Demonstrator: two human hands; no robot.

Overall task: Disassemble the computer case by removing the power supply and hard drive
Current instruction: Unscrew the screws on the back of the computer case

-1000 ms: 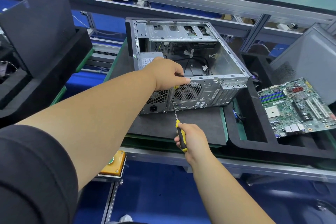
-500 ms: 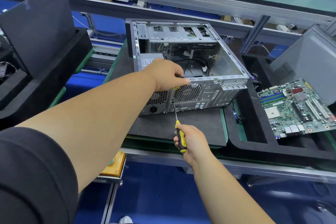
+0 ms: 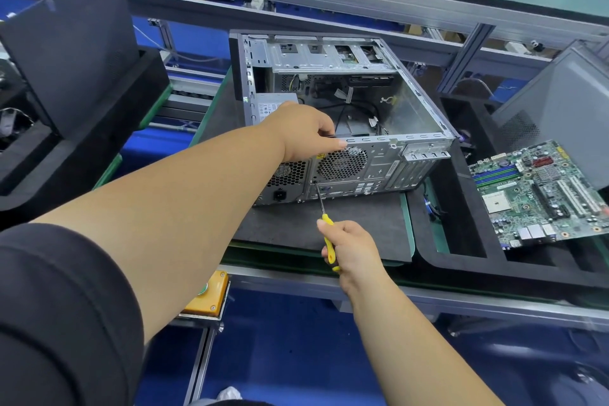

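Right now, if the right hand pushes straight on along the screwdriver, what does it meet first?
The right hand drives the screwdriver into the computer case rear panel, at a screw by the fan grille; its tip already looks seated there.

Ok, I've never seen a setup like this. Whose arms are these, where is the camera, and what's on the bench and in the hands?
There is no robot: a person's two bare arms, filmed by one camera worn on the head, looking forward and down. On a dark mat lies an open computer case, its side panel off. The left hand grips the case's top rear edge, beside the power supply still inside. The right hand holds a yellow-handled screwdriver, its tip against the rear panel below the fan grille. To the right, a removed motherboard rests in a black tray.
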